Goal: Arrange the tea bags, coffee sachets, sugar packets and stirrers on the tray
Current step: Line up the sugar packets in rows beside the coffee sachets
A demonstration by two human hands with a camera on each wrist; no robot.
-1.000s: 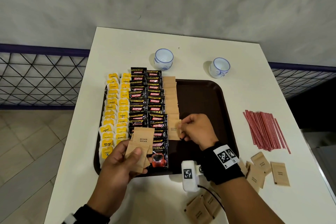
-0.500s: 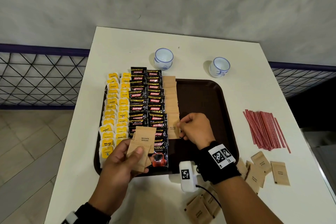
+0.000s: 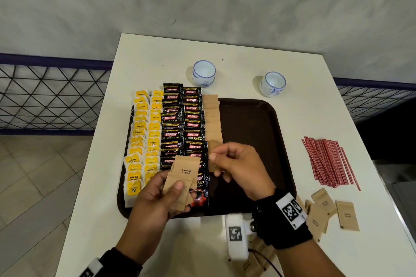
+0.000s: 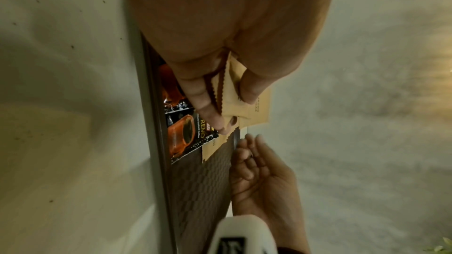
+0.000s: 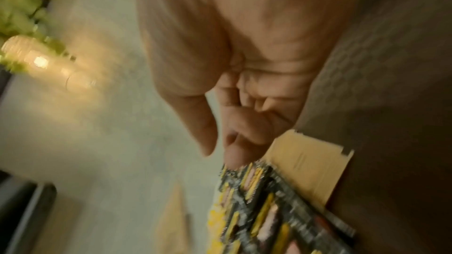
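A dark brown tray holds columns of yellow tea bags, black coffee sachets and brown sugar packets. My left hand grips a small stack of brown sugar packets between thumb and fingers over the tray's near left; the left wrist view shows the same stack. My right hand hovers at the near end of the sugar column, fingers loosely curled and empty. In the right wrist view a sugar packet lies flat on the tray just below those fingers.
Red stirrers lie in a pile on the white table, right of the tray. Loose sugar packets sit near the front right, more by my right wrist. Two white cups stand behind the tray.
My right hand has let go of the sugar packet it was pinching at the near end of the column; the packet now lies there. The left hand has stayed put with its stack.
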